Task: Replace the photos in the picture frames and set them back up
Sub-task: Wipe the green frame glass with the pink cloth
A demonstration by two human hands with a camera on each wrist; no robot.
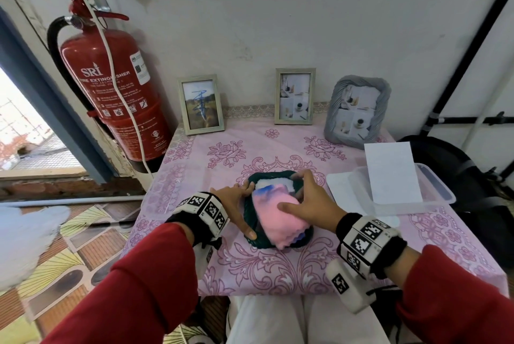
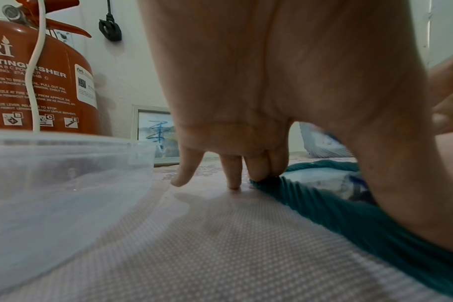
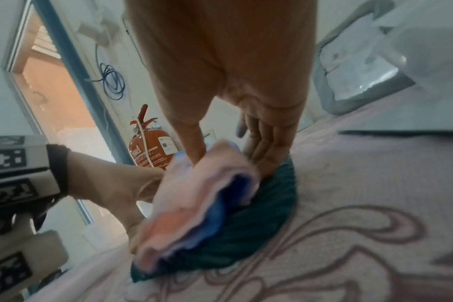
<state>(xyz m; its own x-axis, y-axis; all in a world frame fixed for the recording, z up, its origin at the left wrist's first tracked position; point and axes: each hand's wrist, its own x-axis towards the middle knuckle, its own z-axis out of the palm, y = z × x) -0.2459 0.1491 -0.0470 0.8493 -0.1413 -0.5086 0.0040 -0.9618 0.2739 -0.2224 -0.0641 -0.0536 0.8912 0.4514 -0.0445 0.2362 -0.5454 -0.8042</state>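
A dark green ribbed picture frame (image 1: pixel 248 219) (image 2: pixel 349 220) (image 3: pixel 259 230) lies flat on the table in front of me. A folded pink and blue cloth (image 1: pixel 274 218) (image 3: pixel 194 196) rests on its glass. My left hand (image 1: pixel 239 204) (image 2: pixel 285 122) steadies the frame's left side, with straight fingers (image 2: pixel 259 171) on the far corner and the thumb on the near rim. My right hand (image 1: pixel 308 199) (image 3: pixel 261 130) holds the cloth, thumb on one side and fingers on the far side, down on the frame. Most of the glass is hidden.
Three frames stand against the wall: one with a scribbled landscape (image 1: pixel 201 104), a pale one (image 1: pixel 294 96), a grey ribbed one (image 1: pixel 357 111). At the right is a clear plastic box (image 1: pixel 436 190) holding a white sheet (image 1: pixel 392 174). A fire extinguisher (image 1: pixel 111 87) hangs left of the table.
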